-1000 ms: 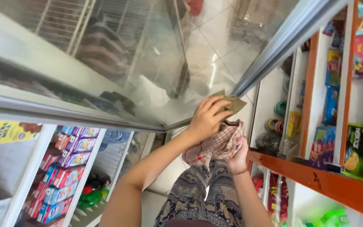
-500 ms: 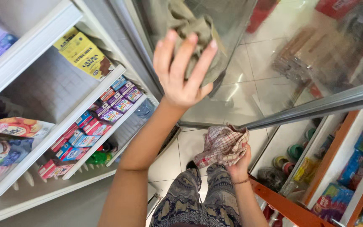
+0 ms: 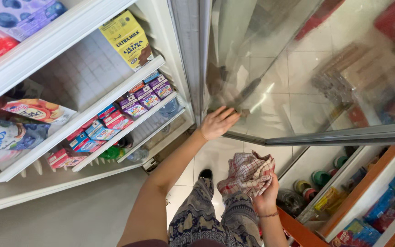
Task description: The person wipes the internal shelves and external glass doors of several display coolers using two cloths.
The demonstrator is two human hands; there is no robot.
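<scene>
Left hand [image 3: 216, 122], frame centre: fingers curled loosely over the lower edge of the clear glass fridge door [image 3: 298, 68], touching it near its grey metal frame. Right hand [image 3: 267, 195], lower centre-right: fingers closed tight around a bunched red-and-white checked cloth [image 3: 247, 173], held just below the door. Small purple drink cartons [image 3: 147, 93] line white shelves at left.

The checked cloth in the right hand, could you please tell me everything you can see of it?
The checked cloth looks like soft woven fabric with a red and white check. It is bunched into a loose, crumpled ball with folds sticking up, not spread flat. The right hand grips it from below, held in the air above the patterned trousers. It sits below the glass door and touches nothing but that hand. The left hand is apart from it, at the door's lower edge.
</scene>
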